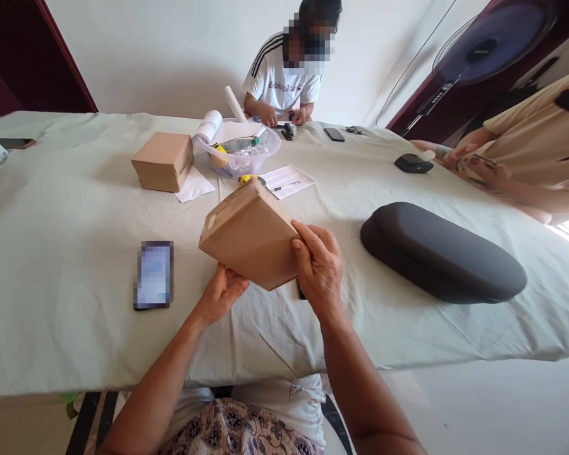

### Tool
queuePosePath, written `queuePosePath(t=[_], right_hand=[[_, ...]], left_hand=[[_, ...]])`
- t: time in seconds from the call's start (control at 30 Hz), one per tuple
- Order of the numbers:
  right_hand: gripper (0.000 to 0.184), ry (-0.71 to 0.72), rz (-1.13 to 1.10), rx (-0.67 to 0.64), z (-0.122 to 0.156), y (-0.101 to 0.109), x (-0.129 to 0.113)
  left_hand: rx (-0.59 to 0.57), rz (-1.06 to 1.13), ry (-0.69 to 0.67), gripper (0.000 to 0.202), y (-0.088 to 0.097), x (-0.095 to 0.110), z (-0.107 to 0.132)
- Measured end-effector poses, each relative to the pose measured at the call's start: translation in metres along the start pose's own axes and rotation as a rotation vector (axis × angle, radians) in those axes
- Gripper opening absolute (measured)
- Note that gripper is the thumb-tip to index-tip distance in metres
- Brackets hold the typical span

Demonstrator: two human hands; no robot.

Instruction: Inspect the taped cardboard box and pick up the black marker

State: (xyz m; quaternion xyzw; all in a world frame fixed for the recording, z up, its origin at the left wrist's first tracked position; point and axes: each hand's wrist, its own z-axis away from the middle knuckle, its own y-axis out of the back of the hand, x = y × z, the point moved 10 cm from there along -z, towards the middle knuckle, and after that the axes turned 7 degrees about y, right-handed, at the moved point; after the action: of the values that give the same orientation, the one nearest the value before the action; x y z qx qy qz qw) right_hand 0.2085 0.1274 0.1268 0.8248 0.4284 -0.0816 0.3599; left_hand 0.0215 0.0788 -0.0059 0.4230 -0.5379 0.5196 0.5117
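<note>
A brown cardboard box is held tilted above the cloth-covered table, between both of my hands. My right hand grips its right edge, thumb and fingers pressed against the side. At the lower left corner, my left hand supports the box from below, its fingers partly hidden underneath. A phone with a lit screen lies on the cloth to the left. Under the box's right side a small dark object shows only in part.
Another cardboard box stands behind, beside a plastic basin holding rolls and bottles. Papers with a pen lie near a yellow tape measure. A large dark case sits at right. Two other people are at the table; a fan stands back right.
</note>
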Motion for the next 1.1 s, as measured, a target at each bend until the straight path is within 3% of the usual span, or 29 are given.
queuePosePath(t=[0.1,0.17,0.23,0.3,0.37,0.43,0.5,0.53,0.6,0.67,0.73,0.8,0.93,1.1], right_hand=[[0.035,0.101,0.115,-0.072,-0.012,-0.011,-0.011],[0.035,0.162,0.171,-0.112,-0.015,-0.022,-0.019],[0.033,0.222,0.207,-0.141,-0.014,-0.032,-0.03],[0.031,0.273,0.23,-0.154,-0.009,-0.039,-0.043],[0.028,0.304,0.244,-0.155,-0.002,-0.043,-0.055],[0.027,0.316,0.245,-0.161,0.007,-0.047,-0.063],[0.026,0.316,0.237,-0.163,0.015,-0.049,-0.067],[0.025,0.316,0.233,-0.159,0.018,-0.049,-0.068],[0.025,0.311,0.224,-0.146,0.024,-0.049,-0.069],[0.025,0.301,0.217,-0.128,0.027,-0.048,-0.07],[0.026,0.284,0.211,-0.105,0.027,-0.048,-0.071],[0.025,0.259,0.219,-0.066,0.026,-0.047,-0.072],[0.025,0.23,0.239,0.007,0.023,-0.047,-0.073],[0.019,0.21,0.139,0.014,0.02,-0.046,-0.06]], left_hand=[[-0.044,-0.241,0.183,0.061,-0.006,-0.016,0.002],[-0.176,-0.382,0.265,0.054,-0.018,-0.021,0.008],[-0.366,-0.368,0.273,0.044,-0.037,-0.016,0.019],[-0.419,-0.231,0.172,0.037,-0.045,0.003,0.027],[-0.193,-0.125,-0.091,0.033,-0.022,0.033,0.027],[0.236,-0.18,-0.462,0.024,0.021,0.067,0.043],[0.687,-0.366,-0.777,0.019,0.051,0.089,0.076],[0.868,-0.471,-0.86,0.024,0.058,0.094,0.088],[1.059,-0.649,-0.839,0.049,0.063,0.097,0.089],[1.045,-0.751,-0.712,0.079,0.063,0.096,0.073],[0.955,-0.77,-0.619,0.094,0.058,0.092,0.057],[0.9,-0.735,-0.586,0.092,0.053,0.088,0.05],[0.899,-0.639,-0.552,0.074,0.056,0.083,0.05],[0.877,-0.599,-0.525,0.059,0.061,0.081,0.048]])
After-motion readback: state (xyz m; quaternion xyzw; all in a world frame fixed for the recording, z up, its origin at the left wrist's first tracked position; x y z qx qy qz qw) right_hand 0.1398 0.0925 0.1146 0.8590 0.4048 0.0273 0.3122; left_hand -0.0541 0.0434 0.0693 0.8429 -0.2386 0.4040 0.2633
